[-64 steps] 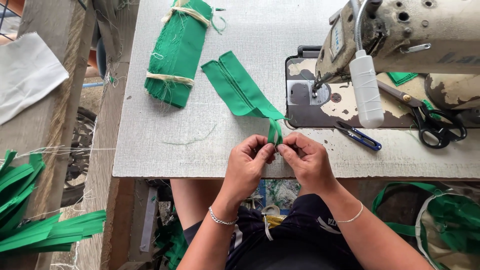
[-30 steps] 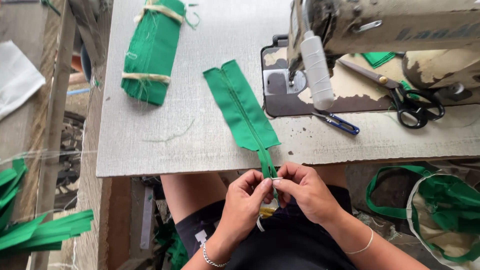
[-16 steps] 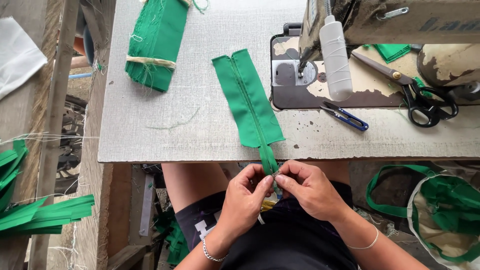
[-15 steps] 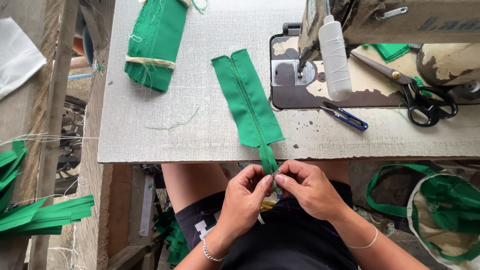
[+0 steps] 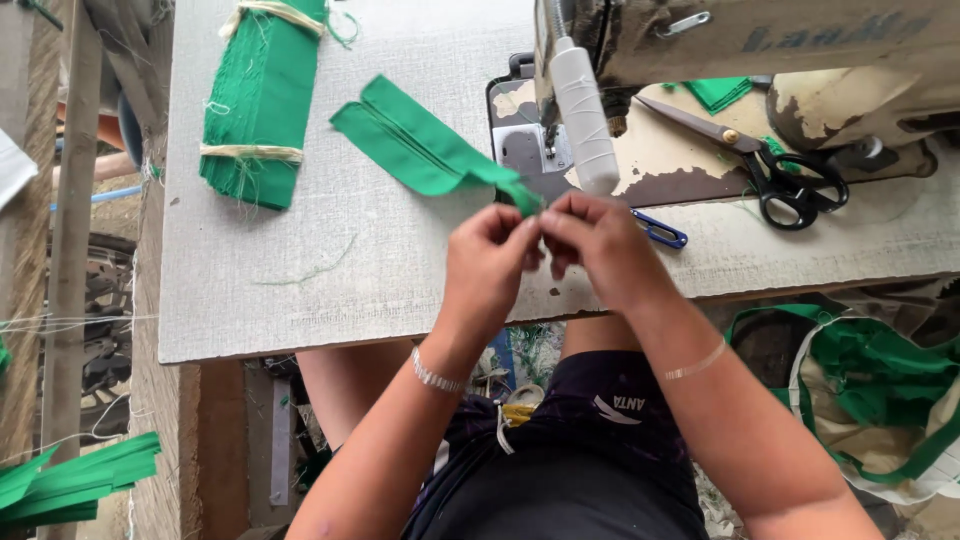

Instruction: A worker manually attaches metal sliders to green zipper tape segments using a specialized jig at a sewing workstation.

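Both hands are raised over the front edge of the grey worktop (image 5: 300, 290), meeting at the near end of a long green fabric strip with a zip running down its middle (image 5: 420, 145). The left hand (image 5: 487, 262) and the right hand (image 5: 600, 250) each pinch that end between thumb and fingertips, knuckles almost touching, so the strip's tip is lifted while the rest lies slanting back toward the middle of the worktop. The end looks worked on by hand, not yet sewn: the strip lies beside the worn cream sewing machine (image 5: 740, 60), not under its needle. A tied bundle of green fabric pieces (image 5: 262, 95) waits at the far left corner, seemingly untouched. Black-handled scissors (image 5: 790, 175) rest on the machine bed, and blue snips (image 5: 660, 233) lie just beside the right hand.
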